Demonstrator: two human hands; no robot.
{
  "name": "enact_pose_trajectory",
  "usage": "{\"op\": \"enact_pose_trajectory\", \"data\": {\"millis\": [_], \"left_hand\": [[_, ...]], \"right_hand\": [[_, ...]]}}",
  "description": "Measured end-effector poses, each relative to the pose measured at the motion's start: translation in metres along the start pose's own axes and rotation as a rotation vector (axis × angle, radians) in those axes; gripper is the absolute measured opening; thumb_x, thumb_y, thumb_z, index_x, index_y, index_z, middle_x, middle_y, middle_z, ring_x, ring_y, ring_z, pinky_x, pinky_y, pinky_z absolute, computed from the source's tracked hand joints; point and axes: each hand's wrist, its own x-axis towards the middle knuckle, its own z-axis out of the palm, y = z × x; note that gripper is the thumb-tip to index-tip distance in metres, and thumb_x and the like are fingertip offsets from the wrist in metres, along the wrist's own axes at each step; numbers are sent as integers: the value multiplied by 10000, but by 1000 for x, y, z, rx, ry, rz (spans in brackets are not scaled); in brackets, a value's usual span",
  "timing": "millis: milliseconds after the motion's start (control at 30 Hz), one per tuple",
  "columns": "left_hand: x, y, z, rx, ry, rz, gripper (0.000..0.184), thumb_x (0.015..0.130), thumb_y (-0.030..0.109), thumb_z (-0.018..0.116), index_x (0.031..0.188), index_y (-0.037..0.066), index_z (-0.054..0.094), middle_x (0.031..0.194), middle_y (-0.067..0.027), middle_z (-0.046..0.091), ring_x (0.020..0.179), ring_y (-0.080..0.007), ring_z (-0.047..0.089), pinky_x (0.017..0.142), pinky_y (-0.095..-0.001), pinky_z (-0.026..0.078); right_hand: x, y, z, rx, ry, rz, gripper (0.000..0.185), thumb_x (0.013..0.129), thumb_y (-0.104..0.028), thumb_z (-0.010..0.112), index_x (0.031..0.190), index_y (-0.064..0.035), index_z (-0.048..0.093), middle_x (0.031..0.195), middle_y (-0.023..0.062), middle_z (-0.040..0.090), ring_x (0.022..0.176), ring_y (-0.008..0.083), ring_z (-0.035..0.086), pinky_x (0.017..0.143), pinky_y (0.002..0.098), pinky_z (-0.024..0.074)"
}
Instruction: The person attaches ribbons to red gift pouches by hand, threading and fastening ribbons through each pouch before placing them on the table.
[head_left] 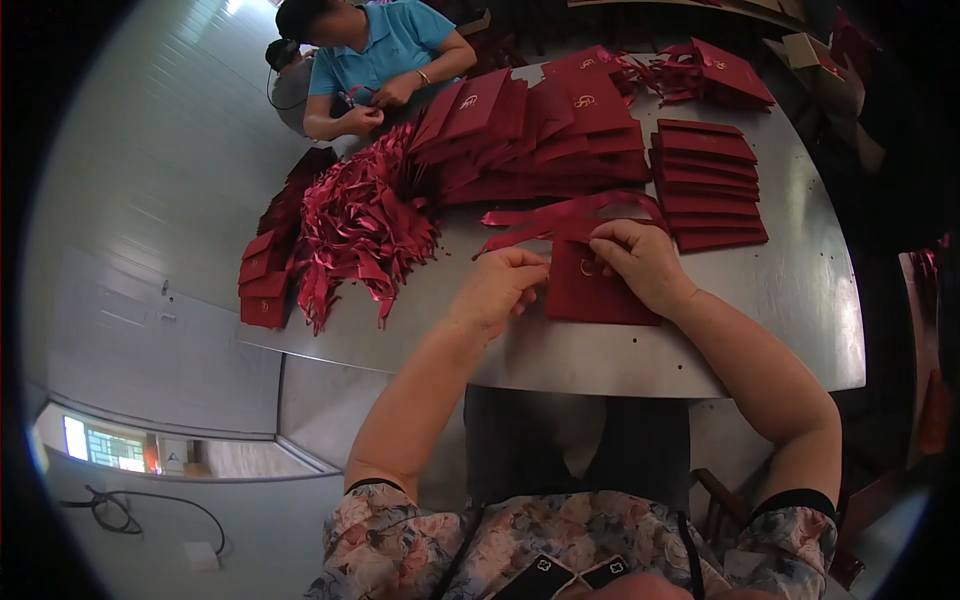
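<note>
A small dark red paper bag [590, 299] with a gold emblem lies flat on the metal table in front of me. My right hand [645, 265] grips it near its upper right edge, thumb and fingers bent over the emblem. At the bag's left side, my left hand [500, 288] is closed in a pinch; whatever sits between its fingertips is too small to make out. Shiny red ribbon [545, 214] stretches from the bag's top toward the left and loops behind my right hand.
A tangled heap of ribbons [365, 215] lies left, with more bags [263, 285] beside it. Large bag piles [560, 145] fill the middle; a neat stack [707, 185] stands right. Across the table [800, 290], a person in a blue shirt [385, 45] handles something small. Another person's arm [850, 105] shows at far right.
</note>
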Motion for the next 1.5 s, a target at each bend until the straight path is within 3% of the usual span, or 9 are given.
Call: {"op": "enact_pose_trajectory", "data": {"millis": [267, 467, 633, 967, 1133, 1267, 1400, 1467, 1500], "left_hand": [[5, 15, 3, -227, -84, -125, 124, 838, 54, 701, 945, 59, 639, 802, -11, 629, 594, -80, 546, 470, -224, 375], [3, 18, 12, -341, -65, -163, 220, 855, 2, 671, 1046, 59, 576, 805, 4, 585, 558, -60, 487, 443, -202, 310], [7, 18, 8, -524, -271, -132, 196, 885, 2, 634, 1055, 73, 568, 800, 36, 565, 518, -18, 403, 430, -183, 270], [-4, 18, 3, -448, -309, -150, 276, 842, -52, 646, 1022, 118, 524, 764, 44, 519, 512, -30, 410, 422, -193, 255], [-2, 11, 9, -443, -238, -69, 389, 768, -120, 636, 1037, 129, 506, 760, 31, 508, 501, -44, 401, 423, -205, 250], [2, 11, 11, -499, -288, -69, 380, 756, -117, 640, 1026, 116, 510, 750, 29, 512, 493, -48, 400, 421, -210, 252], [7, 10, 21, -318, -144, -55, 277, 765, -56, 680, 958, 95, 551, 712, 16, 545, 497, -61, 441, 420, -223, 298], [13, 7, 25, -250, -69, -40, 220, 778, -24, 689, 922, 92, 570, 702, 11, 558, 503, -69, 464, 422, -227, 322], [17, 1, 26, -254, -80, -25, 174, 799, 7, 688, 907, 98, 585, 711, 15, 560, 516, -76, 480, 433, -233, 333]], "right_hand": [[2, 4, -1, 52, 2, -9, 126, 909, -55, 651, 1012, 17, 658, 799, 10, 654, 678, 75, 615, 642, 220, 509], [1, -1, -3, 49, -5, -16, 129, 895, -52, 665, 1009, 8, 658, 809, 13, 652, 666, 66, 602, 636, 214, 498], [3, 0, -3, 41, 13, -64, 125, 896, -50, 665, 1009, 3, 657, 847, 13, 655, 677, 63, 601, 638, 213, 497], [4, 5, 3, 32, -7, -105, 110, 882, -50, 663, 975, 8, 658, 791, 58, 674, 655, 102, 644, 629, 245, 519], [3, 1, 2, 14, -19, -86, 113, 896, -14, 653, 1006, 8, 648, 867, 22, 648, 703, 70, 606, 647, 215, 504], [1, -6, 1, -2, 2, -62, 124, 887, -6, 657, 1011, 4, 657, 873, 20, 649, 692, 71, 602, 650, 217, 506], [5, 6, -1, -16, 17, -85, 133, 884, -2, 658, 1018, -1, 666, 896, 32, 660, 708, 76, 606, 663, 219, 509], [9, 11, -4, -156, 96, -307, 154, 849, -13, 666, 1002, -7, 678, 939, 120, 691, 834, 217, 674, 758, 295, 532], [8, 7, -4, -158, 91, -305, 154, 849, -13, 666, 1002, -7, 678, 939, 120, 691, 834, 217, 674, 758, 295, 532]]}}
